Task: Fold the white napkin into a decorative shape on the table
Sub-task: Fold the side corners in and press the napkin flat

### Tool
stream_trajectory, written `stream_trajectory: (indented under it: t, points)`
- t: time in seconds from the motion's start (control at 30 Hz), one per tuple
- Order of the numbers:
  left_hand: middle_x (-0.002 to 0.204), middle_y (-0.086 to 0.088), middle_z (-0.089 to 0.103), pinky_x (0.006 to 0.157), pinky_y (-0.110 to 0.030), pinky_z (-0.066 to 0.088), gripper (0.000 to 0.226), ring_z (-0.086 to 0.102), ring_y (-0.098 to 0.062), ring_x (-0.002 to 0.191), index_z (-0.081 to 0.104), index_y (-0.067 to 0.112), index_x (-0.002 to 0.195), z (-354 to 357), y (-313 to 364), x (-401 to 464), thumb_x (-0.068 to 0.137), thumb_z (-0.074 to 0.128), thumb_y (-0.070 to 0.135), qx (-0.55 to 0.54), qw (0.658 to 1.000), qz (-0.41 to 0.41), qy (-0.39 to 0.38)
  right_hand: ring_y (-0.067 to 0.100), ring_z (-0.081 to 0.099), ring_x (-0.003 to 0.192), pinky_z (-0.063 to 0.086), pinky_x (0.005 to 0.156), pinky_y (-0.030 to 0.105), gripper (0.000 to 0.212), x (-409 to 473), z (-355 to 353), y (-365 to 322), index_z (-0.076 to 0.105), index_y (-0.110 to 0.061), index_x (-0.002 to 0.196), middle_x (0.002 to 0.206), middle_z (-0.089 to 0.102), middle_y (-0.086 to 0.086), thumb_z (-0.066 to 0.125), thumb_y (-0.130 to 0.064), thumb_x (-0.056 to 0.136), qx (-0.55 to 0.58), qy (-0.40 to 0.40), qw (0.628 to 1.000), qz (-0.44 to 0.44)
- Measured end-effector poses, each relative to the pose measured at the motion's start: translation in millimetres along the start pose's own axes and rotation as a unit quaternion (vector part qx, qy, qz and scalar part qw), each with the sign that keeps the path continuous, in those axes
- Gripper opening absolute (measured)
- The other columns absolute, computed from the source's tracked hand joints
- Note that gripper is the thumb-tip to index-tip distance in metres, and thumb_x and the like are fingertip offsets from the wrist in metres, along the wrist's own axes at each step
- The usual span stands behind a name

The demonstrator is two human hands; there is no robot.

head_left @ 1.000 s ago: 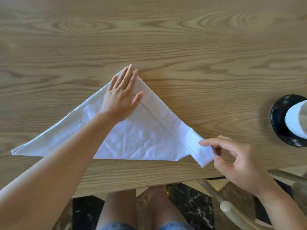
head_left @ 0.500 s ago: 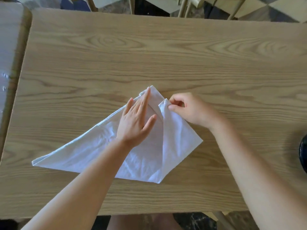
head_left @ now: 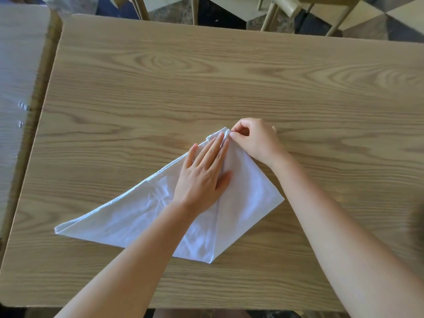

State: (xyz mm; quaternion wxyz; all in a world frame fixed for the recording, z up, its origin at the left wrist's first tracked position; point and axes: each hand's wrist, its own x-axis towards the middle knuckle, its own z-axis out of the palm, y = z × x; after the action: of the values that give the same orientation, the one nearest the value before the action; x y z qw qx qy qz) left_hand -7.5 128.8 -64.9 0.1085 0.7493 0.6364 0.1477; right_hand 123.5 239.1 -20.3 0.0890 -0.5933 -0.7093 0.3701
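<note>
Evidently mid-fold: the napkin (head_left: 142, 216) lies on the table (head_left: 160, 88), its right corner brought up to the apex, pinched in the right hand (head_left: 254, 140). The left hand (head_left: 204, 173) lies flat and spread along the centre. Next, probably the left corner. Chairs (head_left: 289, 8) beyond; nothing obstructs.

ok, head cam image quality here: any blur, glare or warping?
Head view: the table edges bow from the wide-angle lens; the napkin and both hands, left and right, are sharp; soft even light, faint shadows, no strong glare; a dark blurred smudge sits at the right edge.
</note>
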Motion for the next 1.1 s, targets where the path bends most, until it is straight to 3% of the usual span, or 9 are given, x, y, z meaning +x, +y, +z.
stream_trajectory:
  t: [0.3, 0.4, 0.47, 0.53, 0.6, 0.73, 0.93, 1.0, 1.1]
  points:
    - [0.154, 0.002, 0.027, 0.112, -0.045, 0.020, 0.053, 0.025, -0.014, 0.141, 0.033, 0.012, 0.144, 3, 3, 0, 0.094, 0.033, 0.030, 0.054, 0.999, 0.009, -0.006, 0.013, 0.051, 0.073, 0.025, 0.076, 0.030, 0.019, 4, 16, 4, 0.055, -0.019, 0.084, 0.076, 0.055, -0.008, 0.067, -0.032, 0.079, -0.054, 0.127, 0.990, -0.022]
    - [0.152, 0.001, 0.030, 0.111, -0.046, 0.024, 0.052, 0.027, -0.015, 0.140, 0.036, 0.012, 0.143, 6, 3, -1, 0.095, 0.033, 0.028, 0.056, 0.998, 0.012, 0.014, 0.025, 0.059, 0.093, 0.032, 0.081, 0.038, 0.021, -19, 20, 7, 0.060, -0.015, 0.098, 0.096, 0.063, 0.001, 0.060, -0.028, 0.082, -0.130, 0.232, 0.961, -0.071]
    - [0.152, 0.000, 0.031, 0.110, -0.047, 0.026, 0.052, 0.029, -0.016, 0.140, 0.037, 0.012, 0.143, 8, 2, -1, 0.094, 0.033, 0.029, 0.054, 0.998, 0.014, 0.024, 0.025, 0.051, 0.119, 0.031, 0.093, 0.043, 0.036, -51, 26, 11, 0.055, -0.014, 0.121, 0.129, 0.057, 0.006, 0.049, -0.028, 0.088, -0.194, 0.261, 0.938, -0.120]
    - [0.150, -0.001, 0.035, 0.109, -0.047, 0.027, 0.051, 0.032, -0.017, 0.138, 0.040, 0.012, 0.141, 9, 3, 0, 0.094, 0.034, 0.030, 0.048, 0.998, 0.017, 0.034, 0.022, 0.028, 0.139, 0.019, 0.108, 0.050, 0.051, -88, 41, 20, 0.036, -0.013, 0.141, 0.151, 0.028, 0.007, 0.037, -0.034, 0.095, -0.250, 0.198, 0.934, -0.162]
    - [0.149, 0.000, 0.036, 0.108, -0.045, 0.026, 0.051, 0.033, -0.016, 0.138, 0.040, 0.013, 0.141, 9, 3, 0, 0.094, 0.034, 0.029, 0.052, 0.998, 0.021, 0.037, 0.019, 0.014, 0.143, 0.012, 0.113, 0.055, 0.060, -115, 57, 35, 0.023, -0.011, 0.146, 0.154, 0.015, 0.008, 0.030, -0.043, 0.095, -0.269, 0.119, 0.944, -0.148]
    - [0.150, 0.001, 0.035, 0.108, -0.043, 0.025, 0.051, 0.033, -0.015, 0.138, 0.039, 0.014, 0.142, 8, 2, 1, 0.093, 0.034, 0.028, 0.063, 0.997, 0.024, 0.040, 0.019, 0.008, 0.144, 0.009, 0.115, 0.047, 0.068, -137, 62, 57, 0.017, -0.011, 0.147, 0.155, 0.014, 0.012, 0.026, -0.050, 0.093, -0.282, 0.047, 0.955, -0.081]
    - [0.149, -0.002, 0.038, 0.105, -0.048, 0.032, 0.051, 0.036, -0.018, 0.136, 0.042, 0.013, 0.140, 7, 1, 2, 0.093, 0.035, 0.030, 0.055, 0.998, 0.031, 0.030, 0.018, 0.009, 0.144, 0.011, 0.114, 0.049, 0.061, -199, 55, 73, 0.017, -0.013, 0.148, 0.156, 0.015, 0.007, 0.016, -0.047, 0.097, -0.278, 0.033, 0.958, -0.063]
    - [0.148, -0.002, 0.039, 0.104, -0.049, 0.033, 0.051, 0.037, -0.018, 0.136, 0.043, 0.014, 0.140, 8, 1, 0, 0.092, 0.035, 0.030, 0.054, 0.998, 0.029, 0.029, 0.016, 0.010, 0.144, 0.006, 0.114, 0.049, 0.059, -201, 52, 63, 0.021, -0.015, 0.147, 0.155, 0.019, 0.002, 0.018, -0.046, 0.097, -0.246, 0.040, 0.964, -0.094]
    - [0.147, -0.002, 0.041, 0.103, -0.049, 0.035, 0.050, 0.040, -0.018, 0.134, 0.045, 0.014, 0.138, 9, 1, 1, 0.092, 0.036, 0.031, 0.054, 0.998, 0.028, 0.019, 0.016, 0.013, 0.144, 0.007, 0.115, 0.048, 0.055, -188, 61, 42, 0.025, -0.016, 0.146, 0.154, 0.025, 0.000, 0.030, -0.040, 0.096, -0.241, -0.006, 0.938, -0.247]
